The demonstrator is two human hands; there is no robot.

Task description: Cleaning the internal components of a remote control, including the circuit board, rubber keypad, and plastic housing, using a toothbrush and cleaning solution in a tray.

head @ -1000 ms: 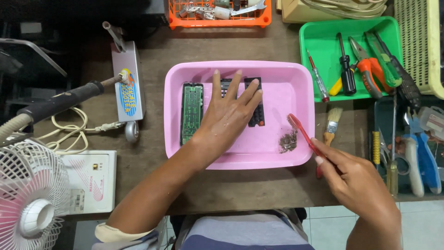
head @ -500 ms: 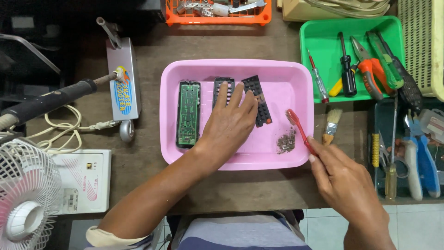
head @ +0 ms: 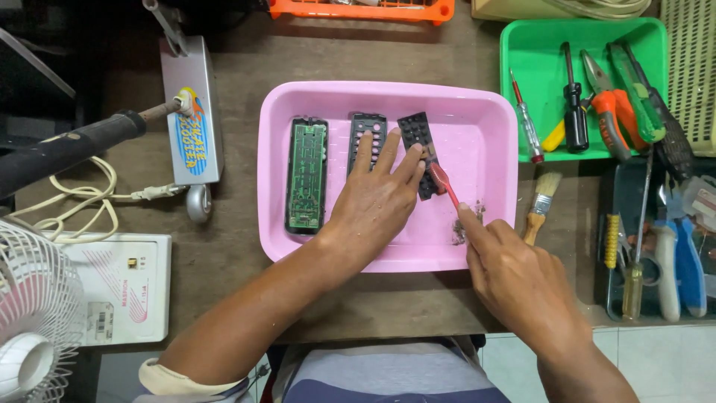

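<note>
A pink tray (head: 477, 112) on the wooden table holds a green circuit board (head: 306, 173), a dark remote casing (head: 365, 133) and a black keypad strip (head: 418, 142). My left hand (head: 377, 201) lies flat in the tray, its fingers spread and pressing on the casing and the keypad strip. My right hand (head: 514, 269) grips a red toothbrush (head: 445, 184), whose head rests on the lower part of the keypad strip. A small pile of dark screws (head: 461, 233) lies in the tray beside my right hand's fingers.
A green tray (head: 531, 45) at the upper right holds screwdrivers and pliers. A paintbrush (head: 540, 205) lies right of the pink tray. More tools fill the right edge. A soldering iron (head: 74, 145), a small toy scooter (head: 190, 112), a white box (head: 119, 298) and a fan (head: 33, 328) stand at the left.
My right hand has carried the toothbrush left from the tray's right edge onto the keypad strip. My left hand has shifted slightly, baring more of the casing.
</note>
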